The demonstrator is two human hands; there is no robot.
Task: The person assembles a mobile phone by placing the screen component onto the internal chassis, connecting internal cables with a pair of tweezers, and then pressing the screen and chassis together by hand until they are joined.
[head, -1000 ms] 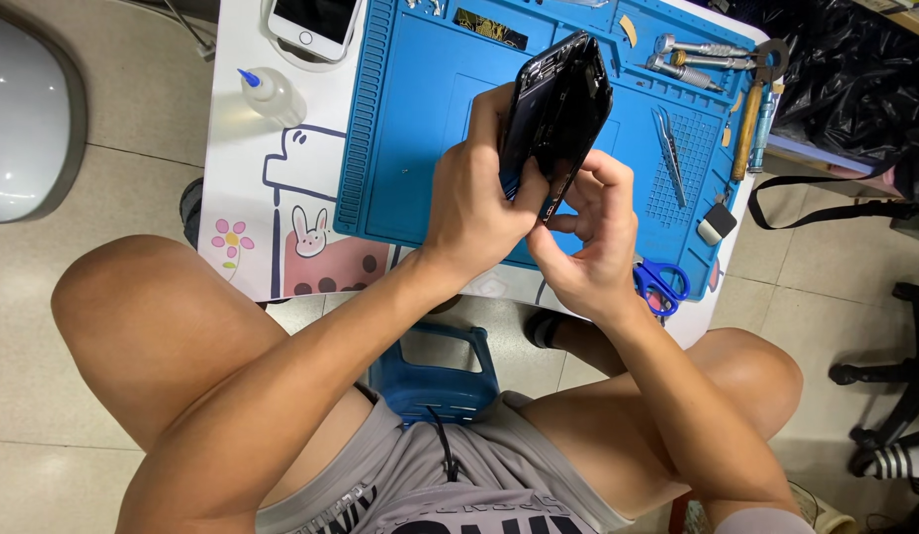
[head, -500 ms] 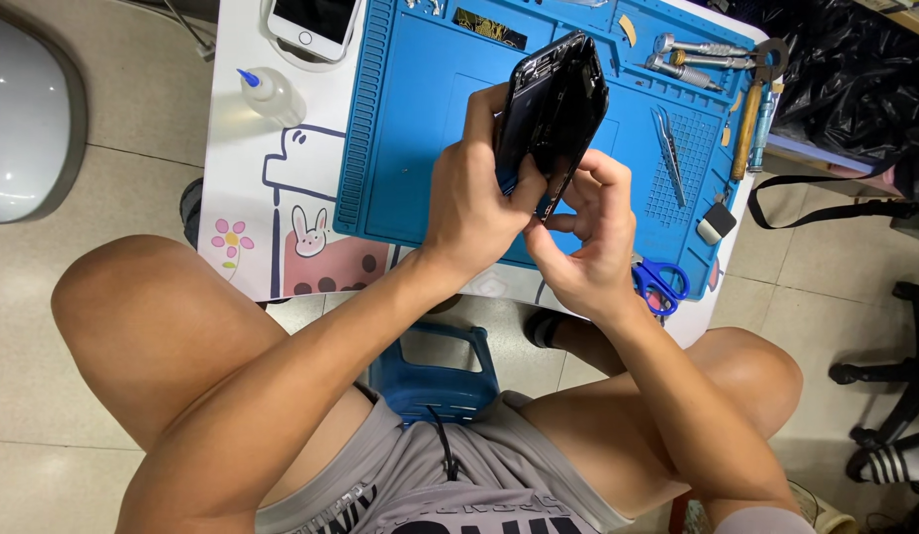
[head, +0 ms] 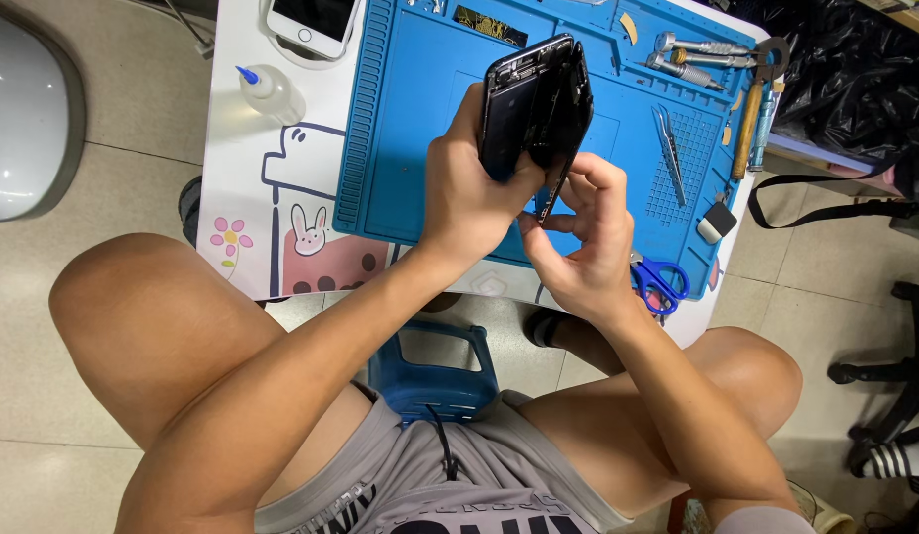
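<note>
The left hand grips an opened black phone above the blue mat, its long axis tilted nearly upright. Just below it, the right hand pinches at the phone's lower edge, fingertips pressed together, nearer the scissors.

We see an evenly lit, bright indoor scene under soft overhead light. Shadows are weak: a faint one lies under the left hand on the blue work mat, and darker shade gathers beneath the small table. The opened black phone shows a mild sheen along its edge, and the floor tiles reflect a pale glare. Focus is sharp at centre. The wide lens bends lines towards the edges, where detail softens slightly.
</note>
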